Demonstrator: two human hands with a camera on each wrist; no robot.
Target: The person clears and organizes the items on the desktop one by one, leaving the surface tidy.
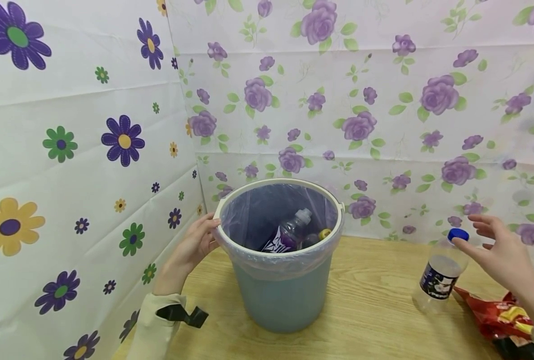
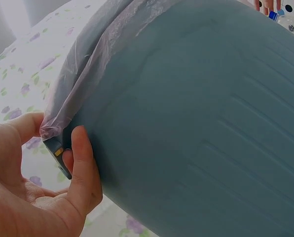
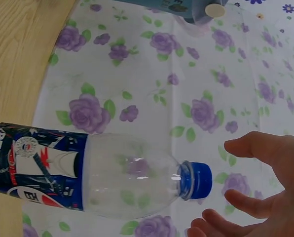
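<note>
A blue-green trash bin (image 1: 282, 295) with a pale rim and a clear plastic liner (image 2: 95, 64) stands on the table. My left hand (image 1: 194, 242) pinches the bin's rim on its left side, at the handle mount; the left wrist view shows thumb and fingers (image 2: 83, 163) around it. Toward the right, an upright clear Pepsi bottle (image 1: 439, 277) has a blue cap (image 3: 202, 180). Beside that cap is my right hand (image 1: 503, 252), fingers spread and loosely bent. The right wrist view shows a gap between this hand (image 3: 270, 192) and the cap.
Inside the bin lie a bottle with a purple label (image 1: 289, 237) and a yellow-capped item (image 1: 324, 234). A red snack bag (image 1: 492, 315) rests right of the Pepsi bottle on the wooden table (image 1: 366, 310). Flowered sheets (image 1: 384, 140) hang behind and at left.
</note>
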